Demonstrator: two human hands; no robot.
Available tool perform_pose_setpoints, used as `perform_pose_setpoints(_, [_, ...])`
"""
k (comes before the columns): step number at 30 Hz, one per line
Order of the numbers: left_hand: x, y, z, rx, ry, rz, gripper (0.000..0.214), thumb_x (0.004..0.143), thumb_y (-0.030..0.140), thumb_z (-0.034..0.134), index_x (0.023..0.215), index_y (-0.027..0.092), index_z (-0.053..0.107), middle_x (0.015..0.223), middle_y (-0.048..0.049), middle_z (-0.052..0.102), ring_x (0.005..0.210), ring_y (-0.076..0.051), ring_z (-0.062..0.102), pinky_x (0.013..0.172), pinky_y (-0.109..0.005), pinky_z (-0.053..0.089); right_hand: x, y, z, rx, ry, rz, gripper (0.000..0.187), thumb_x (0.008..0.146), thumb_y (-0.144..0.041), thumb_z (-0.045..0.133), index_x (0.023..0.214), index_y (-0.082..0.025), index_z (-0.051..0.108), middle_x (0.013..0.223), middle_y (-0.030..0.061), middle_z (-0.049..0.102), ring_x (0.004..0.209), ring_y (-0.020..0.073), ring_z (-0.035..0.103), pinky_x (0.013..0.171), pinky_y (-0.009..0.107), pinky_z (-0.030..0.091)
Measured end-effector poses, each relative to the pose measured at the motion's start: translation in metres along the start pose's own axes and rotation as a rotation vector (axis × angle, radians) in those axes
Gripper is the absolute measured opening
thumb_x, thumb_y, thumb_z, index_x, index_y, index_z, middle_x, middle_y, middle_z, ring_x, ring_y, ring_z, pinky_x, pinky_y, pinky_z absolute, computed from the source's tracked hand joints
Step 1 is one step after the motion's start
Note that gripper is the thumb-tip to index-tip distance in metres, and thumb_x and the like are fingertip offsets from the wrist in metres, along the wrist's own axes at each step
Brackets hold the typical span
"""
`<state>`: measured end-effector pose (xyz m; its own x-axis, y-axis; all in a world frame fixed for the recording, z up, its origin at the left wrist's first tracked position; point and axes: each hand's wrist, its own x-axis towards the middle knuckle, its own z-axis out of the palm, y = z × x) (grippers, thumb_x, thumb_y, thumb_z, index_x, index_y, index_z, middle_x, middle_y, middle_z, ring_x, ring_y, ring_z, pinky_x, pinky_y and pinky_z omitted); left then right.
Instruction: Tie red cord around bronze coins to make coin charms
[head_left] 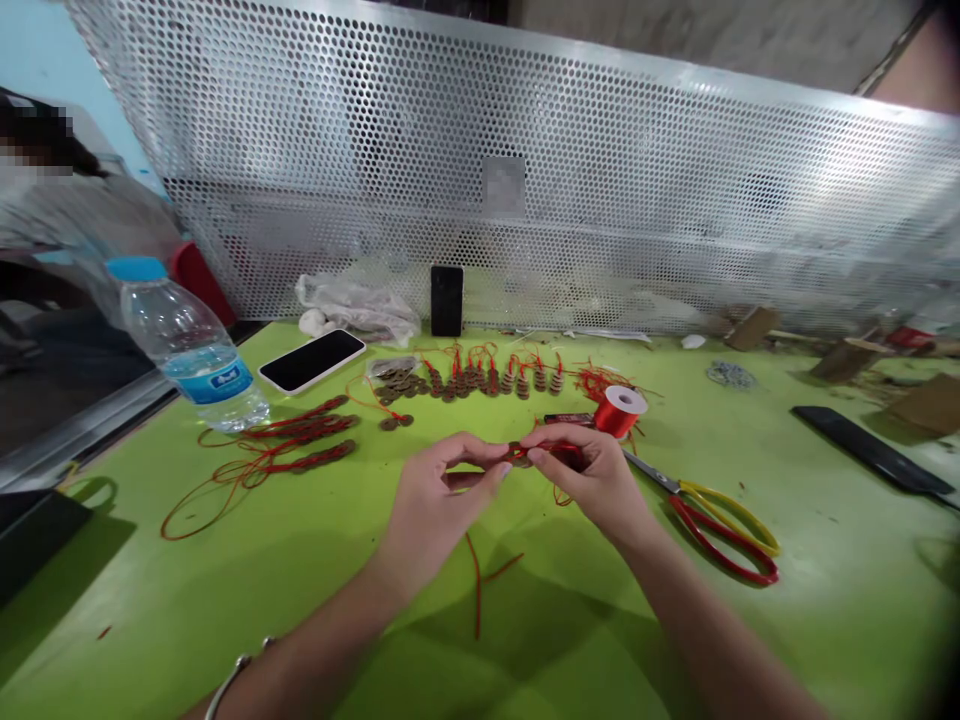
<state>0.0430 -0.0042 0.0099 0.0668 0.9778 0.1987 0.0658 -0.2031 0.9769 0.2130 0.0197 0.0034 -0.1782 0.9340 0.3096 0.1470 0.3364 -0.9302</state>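
Observation:
Between the fingertips of both hands is a small brown coin (516,450) with red cord running through it. My left hand (448,490) pinches its left side between thumb and fingers. Thumb and forefinger of my right hand (589,470) close on the red cord (551,450) at the coin's right. Loose cord hangs beneath the right fingers. Below the hands, short red cord ends (478,585) lie on the green table (315,620). A spool of red thread (616,412) stands just behind my right hand, and scissors (701,510) with red and yellow handles lie to its right.
Coins strung with red tassels (480,378) line the middle. Corded coin strings (300,445) lie left, near a water bottle (199,350) and a white-edged phone (313,360). Another phone (447,300) leans on a perforated metal screen (600,180). A black flat device (870,448) lies right.

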Motion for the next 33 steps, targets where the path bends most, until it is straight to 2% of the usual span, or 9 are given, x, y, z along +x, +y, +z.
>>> perform_pose_setpoints(6, [0.003, 0.002, -0.001, -0.039, 0.005, 0.003, 0.004, 0.071, 0.017, 0.068, 0.075, 0.017, 0.068, 0.078, -0.0011, 0.072, 0.073, -0.012, 0.067, 0.065, -0.017, 0.055, -0.002, -0.003, 0.002, 0.001, -0.024, 0.019, 0.018, 0.074, -0.029, 0.064, 0.082, -0.014, 0.070, 0.066, 0.0032, 0.064, 0.042, 0.0055, 0.037, 0.037, 0.019, 0.027])
perform_pose_setpoints(14, [0.000, -0.002, 0.000, -0.015, 0.025, 0.051, 0.005, 0.071, 0.019, 0.069, 0.076, 0.018, 0.068, 0.079, -0.0006, 0.072, 0.073, -0.012, 0.067, 0.070, -0.018, 0.055, -0.003, -0.002, 0.003, 0.002, -0.015, 0.011, 0.016, 0.074, -0.028, 0.064, 0.081, -0.014, 0.069, 0.068, 0.0042, 0.065, 0.044, 0.0065, 0.037, 0.039, 0.020, 0.026])
perform_pose_setpoints(19, [0.002, -0.003, 0.000, -0.085, 0.057, 0.025, 0.008, 0.065, 0.014, 0.071, 0.064, 0.017, 0.064, 0.070, 0.0007, 0.070, 0.070, -0.011, 0.067, 0.065, -0.016, 0.055, -0.005, -0.003, 0.005, -0.014, -0.058, -0.001, 0.015, 0.077, -0.028, 0.062, 0.083, -0.016, 0.069, 0.069, 0.0040, 0.065, 0.046, 0.0067, 0.036, 0.041, 0.021, 0.025])
perform_pose_setpoints(25, [0.008, -0.001, -0.002, -0.079, 0.093, 0.019, 0.009, 0.063, 0.014, 0.070, 0.061, 0.015, 0.061, 0.068, 0.0000, 0.068, 0.067, -0.012, 0.066, 0.064, -0.018, 0.055, -0.005, -0.006, -0.003, -0.086, -0.062, -0.057, 0.026, 0.080, -0.026, 0.058, 0.105, -0.020, 0.060, 0.093, 0.0045, 0.061, 0.044, 0.0035, 0.031, 0.039, 0.019, 0.027])
perform_pose_setpoints(30, [0.008, -0.003, -0.005, 0.003, 0.075, 0.066, 0.010, 0.068, 0.016, 0.067, 0.064, 0.016, 0.059, 0.069, -0.0005, 0.067, 0.069, -0.013, 0.066, 0.067, -0.021, 0.056, -0.005, -0.006, -0.011, -0.195, -0.041, -0.091, 0.026, 0.081, -0.018, 0.052, 0.107, -0.020, 0.058, 0.076, -0.0003, 0.054, 0.045, 0.0048, 0.035, 0.040, 0.019, 0.027])
perform_pose_setpoints(33, [0.005, -0.003, -0.006, 0.054, 0.057, 0.079, 0.011, 0.070, 0.017, 0.066, 0.063, 0.016, 0.057, 0.070, -0.0006, 0.067, 0.070, -0.013, 0.066, 0.069, -0.022, 0.056, -0.006, -0.006, -0.012, -0.213, -0.031, -0.110, 0.025, 0.080, -0.015, 0.050, 0.104, -0.020, 0.058, 0.077, 0.0009, 0.055, 0.047, 0.0058, 0.037, 0.041, 0.019, 0.029])
